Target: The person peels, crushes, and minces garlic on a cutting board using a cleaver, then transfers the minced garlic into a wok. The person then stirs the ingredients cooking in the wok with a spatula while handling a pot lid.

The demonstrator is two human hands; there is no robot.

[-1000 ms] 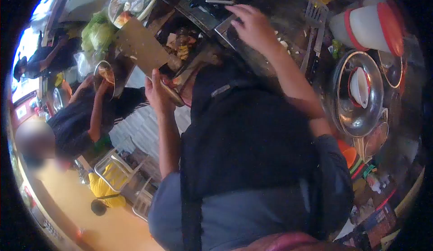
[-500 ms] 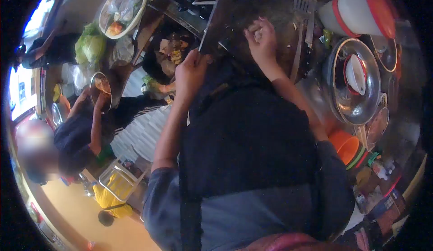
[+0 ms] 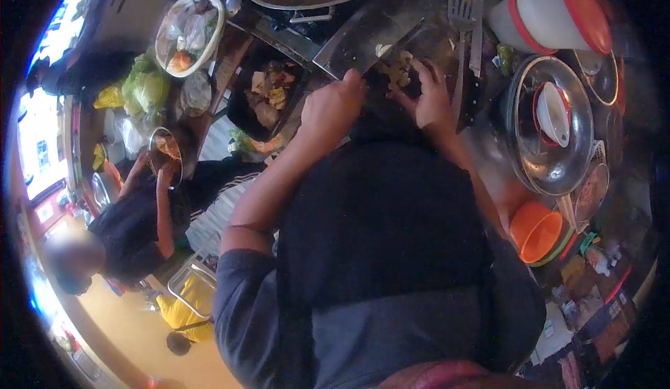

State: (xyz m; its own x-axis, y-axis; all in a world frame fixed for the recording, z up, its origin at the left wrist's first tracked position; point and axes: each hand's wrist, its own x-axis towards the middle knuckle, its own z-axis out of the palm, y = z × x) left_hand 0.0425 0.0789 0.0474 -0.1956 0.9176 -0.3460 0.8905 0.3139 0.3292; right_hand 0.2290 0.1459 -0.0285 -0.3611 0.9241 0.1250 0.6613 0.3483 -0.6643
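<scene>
- The left hand is closed in a fist near the lower left edge of the board, with the handle inside it hidden from sight
- From that fist a knife runs up and to the right over the board, its blade showing as little more than a thin dark line
- The right hand is half open, thumb and fingers parted and curved, fingertips at the pale chopped pieces; how firmly they press cannot be told
- The pieces lie in a loose heap on the dark board, between the knife and the right hand, and one whiter piece sits right by the blade
- A slotted spatula lies to the right of the board, close to a black-handled tool
- Above the board is a wide wok with some bits of food inside
- Left of the left hand stands a black tray of mixed food pieces
- Farther right on the desk, a small red-rimmed bowl rests inside a large metal bowl
- Well off to the left, a co-worker holds a round bowl of food
</scene>
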